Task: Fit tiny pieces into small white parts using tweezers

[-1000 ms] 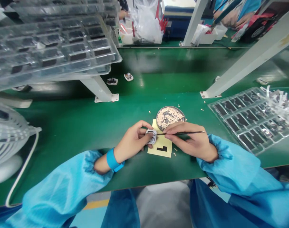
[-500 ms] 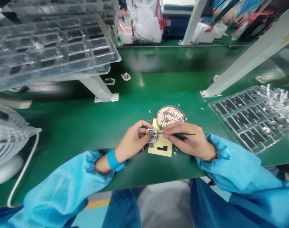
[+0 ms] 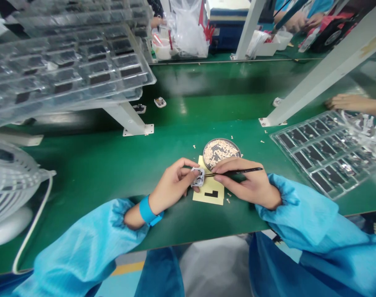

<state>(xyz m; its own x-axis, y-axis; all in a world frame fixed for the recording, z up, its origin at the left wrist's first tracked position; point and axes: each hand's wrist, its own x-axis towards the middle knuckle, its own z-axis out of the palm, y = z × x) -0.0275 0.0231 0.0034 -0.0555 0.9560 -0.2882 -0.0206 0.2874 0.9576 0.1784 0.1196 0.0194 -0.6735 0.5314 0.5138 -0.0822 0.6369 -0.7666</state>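
Observation:
Between thumb and fingers, my left hand (image 3: 175,180) grips a small white housing (image 3: 199,178) with dark parts inside, its open side facing up. My right hand (image 3: 243,183) is closed around black tweezers (image 3: 237,171), whose tips reach the right edge of the housing. Whether the tips hold anything is too small to tell. Under the hands lies a yellow paper sheet (image 3: 217,201) bearing a black L-shaped piece (image 3: 212,194). Behind my right fingers stands a round dish (image 3: 222,139) with many small beige bits in it.
Clear trays (image 3: 113,86) are stacked on a raised shelf at left, above a white fan (image 3: 8,181). At right, a co-worker's hand (image 3: 351,101) is over a compartment tray (image 3: 318,148). A white post (image 3: 324,70) slants down to the green bench.
The tweezers have turned in my right hand, so their broad dark side now shows. My left hand keeps its hold on the housing. A co-worker's hand has come in from the right.

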